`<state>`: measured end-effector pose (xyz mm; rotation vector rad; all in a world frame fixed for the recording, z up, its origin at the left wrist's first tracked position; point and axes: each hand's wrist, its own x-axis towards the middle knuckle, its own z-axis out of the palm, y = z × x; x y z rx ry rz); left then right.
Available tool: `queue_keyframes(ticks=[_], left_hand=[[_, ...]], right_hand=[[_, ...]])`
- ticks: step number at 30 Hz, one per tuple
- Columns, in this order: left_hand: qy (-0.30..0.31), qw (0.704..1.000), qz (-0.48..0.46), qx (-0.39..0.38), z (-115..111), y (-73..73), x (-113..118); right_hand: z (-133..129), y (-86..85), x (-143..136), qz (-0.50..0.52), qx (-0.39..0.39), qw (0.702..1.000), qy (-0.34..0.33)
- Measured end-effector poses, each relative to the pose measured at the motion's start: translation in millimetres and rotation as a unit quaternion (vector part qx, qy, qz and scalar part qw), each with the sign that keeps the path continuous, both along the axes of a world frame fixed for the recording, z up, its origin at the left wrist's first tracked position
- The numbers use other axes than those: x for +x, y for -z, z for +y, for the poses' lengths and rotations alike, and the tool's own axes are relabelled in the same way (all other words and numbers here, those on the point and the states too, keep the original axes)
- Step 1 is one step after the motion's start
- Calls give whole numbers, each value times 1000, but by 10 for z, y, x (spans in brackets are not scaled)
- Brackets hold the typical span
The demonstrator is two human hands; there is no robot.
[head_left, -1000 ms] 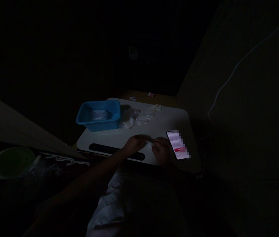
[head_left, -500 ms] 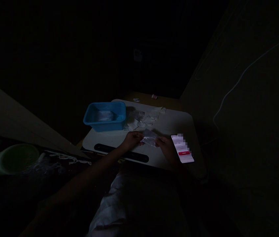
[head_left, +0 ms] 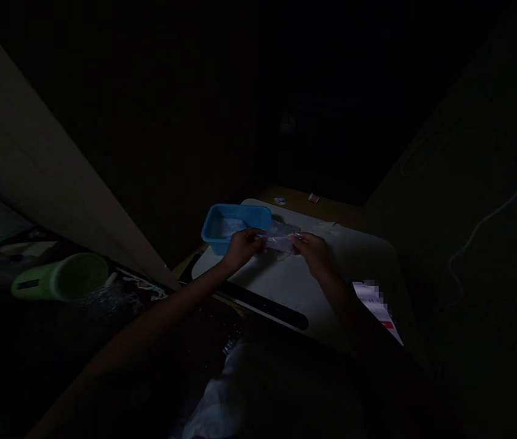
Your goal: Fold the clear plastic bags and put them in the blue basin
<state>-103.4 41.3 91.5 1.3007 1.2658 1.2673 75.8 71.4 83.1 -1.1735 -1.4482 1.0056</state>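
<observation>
A small clear plastic bag (head_left: 279, 242) is stretched between my two hands above the white table (head_left: 281, 280). My left hand (head_left: 244, 247) pinches its left side, close to the front right corner of the blue basin (head_left: 216, 244). The opposite side of the bag is gripped by my right hand (head_left: 312, 249), fingers closed. Inside the basin lies a pale, clear-looking plastic bundle (head_left: 232, 227), too dim to make out well. Some thin plastic scraps behind the bag are partly hidden by my hands.
A lit phone (head_left: 377, 308) lies at the table's right side, partly behind my right forearm. A long dark slot (head_left: 267, 306) runs along the near edge. A green container (head_left: 61, 277) lies at the left. A pale cable (head_left: 482, 225) hangs on the right wall.
My view has turned, so the table sits further right and lower. Both hands have lifted the plastic bag away from me, nearer the basin and over the scraps.
</observation>
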Motion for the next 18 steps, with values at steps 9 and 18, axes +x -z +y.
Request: queue_keyframes(ticks=[9, 18], left_hand=[[-161, 960, 222, 61, 352, -175, -1253], [-1, 815, 560, 150, 505, -63, -1434]], right_hand=[[675, -175, -1189, -5, -127, 990, -67], [792, 43, -1442, -139, -194, 967, -87]])
